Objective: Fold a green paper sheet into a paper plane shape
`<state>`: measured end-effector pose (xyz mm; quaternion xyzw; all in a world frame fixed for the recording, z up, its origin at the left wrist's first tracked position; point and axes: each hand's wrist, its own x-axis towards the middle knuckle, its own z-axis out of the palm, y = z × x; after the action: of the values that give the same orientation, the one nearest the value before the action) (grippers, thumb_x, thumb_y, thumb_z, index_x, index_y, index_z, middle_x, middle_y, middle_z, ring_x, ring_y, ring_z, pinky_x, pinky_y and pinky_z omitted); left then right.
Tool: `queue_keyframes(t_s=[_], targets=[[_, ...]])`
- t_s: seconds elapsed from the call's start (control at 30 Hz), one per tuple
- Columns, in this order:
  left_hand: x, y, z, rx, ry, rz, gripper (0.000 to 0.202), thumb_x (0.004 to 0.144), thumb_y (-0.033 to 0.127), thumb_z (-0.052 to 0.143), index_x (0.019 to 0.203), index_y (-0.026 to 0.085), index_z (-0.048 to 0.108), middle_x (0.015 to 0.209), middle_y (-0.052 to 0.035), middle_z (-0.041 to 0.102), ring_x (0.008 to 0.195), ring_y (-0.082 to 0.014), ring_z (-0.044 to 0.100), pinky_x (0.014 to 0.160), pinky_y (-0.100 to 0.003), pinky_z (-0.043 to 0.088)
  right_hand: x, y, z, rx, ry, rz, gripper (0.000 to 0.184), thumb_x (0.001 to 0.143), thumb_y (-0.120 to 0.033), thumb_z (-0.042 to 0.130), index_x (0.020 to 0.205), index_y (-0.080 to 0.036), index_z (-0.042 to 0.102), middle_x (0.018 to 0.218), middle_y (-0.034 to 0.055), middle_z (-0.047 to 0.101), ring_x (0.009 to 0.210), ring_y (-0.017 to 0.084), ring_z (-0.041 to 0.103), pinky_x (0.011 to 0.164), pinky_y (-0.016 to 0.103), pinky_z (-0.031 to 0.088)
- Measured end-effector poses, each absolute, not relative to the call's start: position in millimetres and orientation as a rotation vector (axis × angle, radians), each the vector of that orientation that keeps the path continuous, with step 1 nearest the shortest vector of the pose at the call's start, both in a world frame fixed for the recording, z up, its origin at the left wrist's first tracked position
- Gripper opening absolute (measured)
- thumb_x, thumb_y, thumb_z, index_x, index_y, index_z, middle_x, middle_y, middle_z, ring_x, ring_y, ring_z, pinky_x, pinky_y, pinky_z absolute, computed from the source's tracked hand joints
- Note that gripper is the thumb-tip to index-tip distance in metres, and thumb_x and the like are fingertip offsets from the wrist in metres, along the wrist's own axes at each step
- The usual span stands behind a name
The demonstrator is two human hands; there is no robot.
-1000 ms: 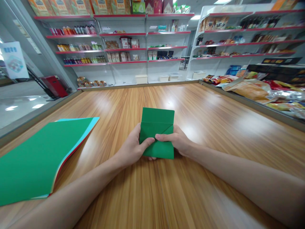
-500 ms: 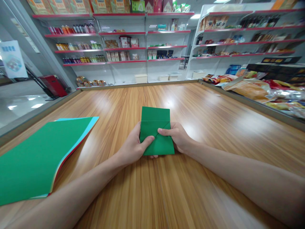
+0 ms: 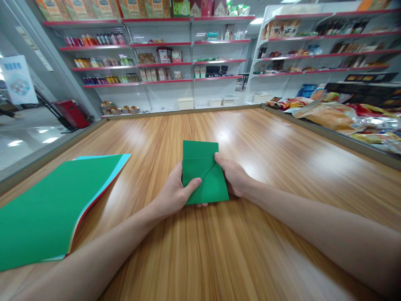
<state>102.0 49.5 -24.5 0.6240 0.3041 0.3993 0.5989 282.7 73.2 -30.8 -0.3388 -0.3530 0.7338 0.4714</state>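
Note:
A green folded paper [image 3: 203, 167], shaped like an envelope with a crease near its top and a slanted fold edge across the front, is held up over the table. My left hand [image 3: 175, 188] grips its left side, thumb across the lower front and fingertips showing under the bottom edge. My right hand [image 3: 233, 173] pinches its right edge, the thumb near the upper right by the crease; the other right fingers are mostly hidden behind the paper.
A stack of coloured paper sheets [image 3: 62, 200], green on top, lies on the wooden table [image 3: 150, 259] at the left. Packaged snacks [image 3: 335, 117] fill a section beyond the table's right edge. Stocked shelves [image 3: 163, 62] and a red cart [image 3: 70, 113] stand farther back.
My right thumb has moved from the middle of the green folded paper up to its right edge, uncovering more of the slanted fold. The paper's top has shifted slightly left. My left hand keeps its hold.

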Motion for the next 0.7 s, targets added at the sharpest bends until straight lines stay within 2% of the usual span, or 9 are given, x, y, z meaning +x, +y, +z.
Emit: queue_keyframes(t_s=[0.1,0.17,0.23,0.4,0.53,0.7], targets=[[100.4,48.2,-26.3,1.442,0.730,0.928,0.044,0.085,0.033,0.063,0.118,0.023,0.037,0.109,-0.0111,0.064,0.056,-0.0209,0.069,0.047,-0.036,0.061,282.1,71.7,-30.8,-0.818,-0.957,1.764,0.043,0.086,-0.052,0.058,0.101,-0.013,0.067,0.095,0.0147,0.073,0.093,0.029,0.068,0.081,0.047,0.056],[99.3,47.4,-27.6,1.445,0.740,0.920,0.044,0.084,0.034,0.064,0.118,0.023,0.038,0.114,-0.0118,0.062,0.058,-0.0213,0.070,0.048,-0.037,0.062,282.3,69.0,-31.3,-0.803,-1.064,1.729,0.042,0.074,-0.046,0.074,0.099,-0.013,0.069,0.097,0.0133,0.073,0.092,0.028,0.069,0.084,0.045,0.056],[98.5,47.1,-28.6,1.455,0.731,0.895,0.043,0.084,0.034,0.064,0.118,0.023,0.039,0.113,-0.0118,0.062,0.058,-0.0214,0.070,0.047,-0.037,0.062,282.7,66.4,-32.1,-0.767,-1.140,1.701,0.041,0.067,-0.037,0.081,0.099,-0.014,0.070,0.100,0.0116,0.073,0.092,0.027,0.069,0.086,0.043,0.055],[97.5,47.8,-29.0,1.461,0.700,0.878,0.043,0.086,0.034,0.063,0.119,0.023,0.038,0.107,-0.0111,0.064,0.056,-0.0214,0.070,0.046,-0.036,0.061,284.0,66.4,-36.7,-0.721,-1.173,1.687,0.033,0.073,-0.038,0.076,0.094,-0.014,0.070,0.096,0.0109,0.073,0.084,0.024,0.070,0.078,0.041,0.057],[98.1,47.4,-27.0,1.435,0.696,0.893,0.045,0.084,0.034,0.065,0.117,0.022,0.038,0.110,-0.0119,0.063,0.055,-0.0205,0.069,0.046,-0.035,0.061,285.1,68.5,-38.3,-0.738,-1.157,1.721,0.041,0.073,-0.047,0.074,0.094,-0.012,0.069,0.091,0.0127,0.074,0.085,0.027,0.070,0.076,0.042,0.058],[101.2,46.3,-24.5,1.395,0.689,0.891,0.046,0.083,0.036,0.065,0.116,0.022,0.037,0.105,-0.0106,0.066,0.055,-0.0217,0.069,0.046,-0.036,0.061,282.3,70.1,-30.6,-0.834,-0.961,1.758,0.047,0.087,-0.055,0.054,0.102,-0.013,0.066,0.094,0.0151,0.073,0.096,0.029,0.068,0.081,0.046,0.057]])
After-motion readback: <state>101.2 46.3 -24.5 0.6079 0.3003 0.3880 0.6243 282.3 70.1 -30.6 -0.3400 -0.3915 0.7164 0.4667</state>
